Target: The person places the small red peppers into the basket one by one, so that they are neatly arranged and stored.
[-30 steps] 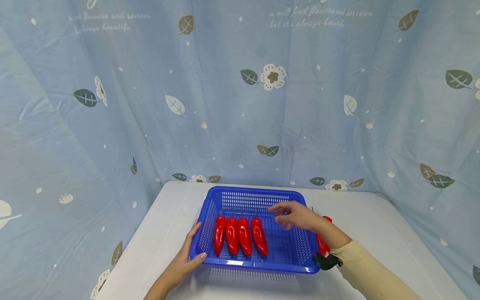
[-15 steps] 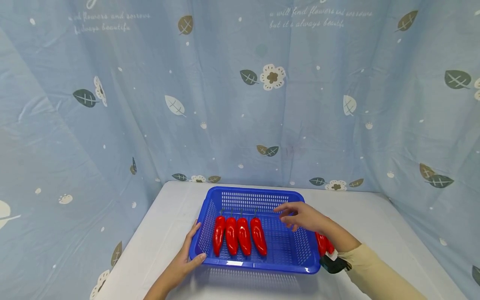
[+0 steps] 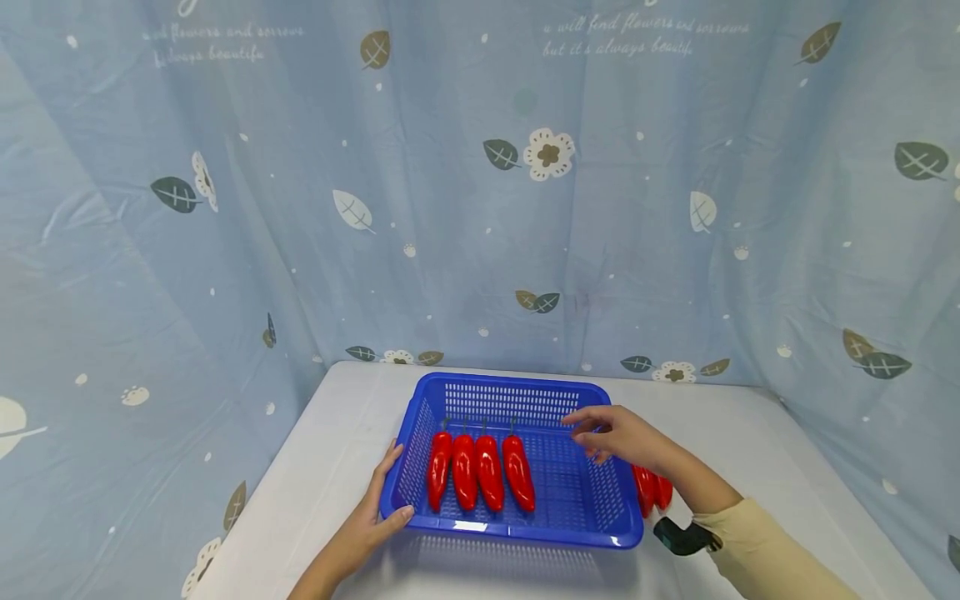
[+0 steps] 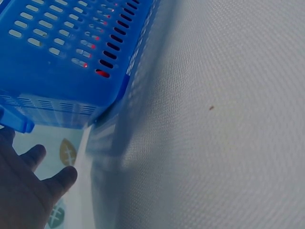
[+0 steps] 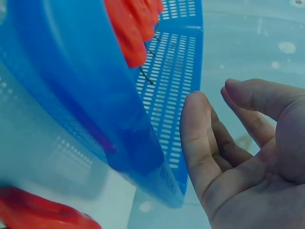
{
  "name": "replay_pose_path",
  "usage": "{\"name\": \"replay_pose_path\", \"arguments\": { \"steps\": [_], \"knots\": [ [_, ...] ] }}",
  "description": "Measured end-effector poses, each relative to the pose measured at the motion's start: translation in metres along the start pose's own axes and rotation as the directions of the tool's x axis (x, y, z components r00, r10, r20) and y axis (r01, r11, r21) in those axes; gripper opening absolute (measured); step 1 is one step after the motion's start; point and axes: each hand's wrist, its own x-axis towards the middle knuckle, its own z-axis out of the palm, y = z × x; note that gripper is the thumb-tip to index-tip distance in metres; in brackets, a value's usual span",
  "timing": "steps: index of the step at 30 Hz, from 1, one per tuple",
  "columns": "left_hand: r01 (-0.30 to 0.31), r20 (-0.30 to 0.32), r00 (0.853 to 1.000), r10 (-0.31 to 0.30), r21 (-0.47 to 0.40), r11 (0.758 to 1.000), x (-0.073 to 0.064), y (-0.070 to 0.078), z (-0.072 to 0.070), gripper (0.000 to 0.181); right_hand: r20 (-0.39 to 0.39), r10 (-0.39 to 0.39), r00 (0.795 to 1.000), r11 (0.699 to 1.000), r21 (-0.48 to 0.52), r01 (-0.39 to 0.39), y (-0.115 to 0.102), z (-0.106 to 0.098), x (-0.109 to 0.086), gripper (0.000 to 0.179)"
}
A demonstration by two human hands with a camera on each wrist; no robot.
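Observation:
A blue slotted plastic basket (image 3: pixel 592 533) stands on a white table (image 3: pixel 330 450) and holds several red peppers (image 3: pixel 489 472) side by side at its left. My left hand (image 3: pixel 378 508) rests against the basket's left front corner, fingers straight along the wall and thumb on the rim; in the left wrist view that hand (image 4: pixel 28 191) lies beside the basket (image 4: pixel 62 62). My right hand (image 3: pixel 618 433) hovers empty over the basket's right part with relaxed fingers; the right wrist view shows its palm (image 5: pixel 243 157) holding nothing. More red peppers (image 3: pixel 651 489) lie on the table outside the right wall.
A blue curtain (image 3: pixel 480 183) printed with leaves and flowers hangs around the table on three sides. The basket's right half has no peppers in it. A dark wrist-mounted device (image 3: pixel 681 537) sits on my right forearm.
My right hand has drawn back to the right across the basket, towards its right wall, still empty. The left hand and the peppers in the basket have not moved.

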Motion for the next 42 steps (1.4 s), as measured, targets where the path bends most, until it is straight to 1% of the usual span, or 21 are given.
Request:
{"name": "replay_pose_path", "arguments": {
  "steps": [6,12,25,30,35,42],
  "knots": [
    [-0.001,0.004,1.000,0.001,-0.004,1.000,-0.001,0.000,0.000,0.087,-0.012,-0.036,0.999,0.999,-0.003,0.036,0.005,-0.006,-0.008,0.036],
    [0.004,0.003,1.000,-0.004,0.008,1.000,-0.001,0.002,-0.001,0.087,-0.032,-0.031,0.999,0.999,0.022,0.032,0.010,-0.012,-0.017,0.039],
    [0.003,0.002,1.000,-0.003,0.009,1.000,-0.001,0.002,0.000,0.088,-0.100,0.025,0.995,0.998,0.052,-0.020,0.022,-0.020,-0.033,0.043],
    [0.001,0.000,1.000,-0.001,0.006,1.000,-0.001,0.002,0.000,0.088,-0.124,0.025,0.992,0.998,0.059,-0.017,0.028,-0.022,-0.037,0.041],
    [0.008,0.000,1.000,-0.008,0.017,1.000,0.000,0.002,0.000,0.087,-0.166,0.044,0.985,0.998,0.055,-0.036,0.035,-0.023,-0.040,0.038],
    [-0.002,-0.005,1.000,0.002,0.017,1.000,0.000,0.001,0.000,0.088,-0.206,0.080,0.975,0.996,0.048,-0.071,0.044,-0.024,-0.046,0.038]
  ]
}}
